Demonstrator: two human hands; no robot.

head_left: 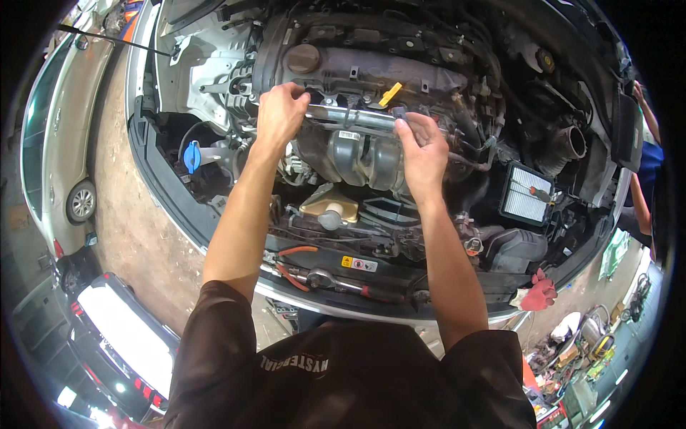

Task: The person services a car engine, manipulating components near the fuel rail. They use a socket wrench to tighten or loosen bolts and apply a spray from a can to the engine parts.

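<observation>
A silver fuel rail (350, 116) runs crosswise in front of the dark engine cover (371, 66). At its left end my left hand (281, 114) is closed, with the fingers curled and the fingertips partly hidden. My right hand (426, 146) grips the right end between thumb and fingers, beside a small dark connector (399, 113). A yellow dipstick handle (391, 94) sticks up just behind the rail. Below it lie the black intake manifold runners (348, 154). The round oil cap (303, 58) is behind my left hand.
A blue washer cap (191, 156) is at the left. An air filter (527, 193) with a screwdriver (539, 194) on it lies at the right. A ratchet (321, 279), orange-handled pliers (291, 277) and red gloves (536, 292) rest along the front edge. Another person's arm (641, 204) shows far right.
</observation>
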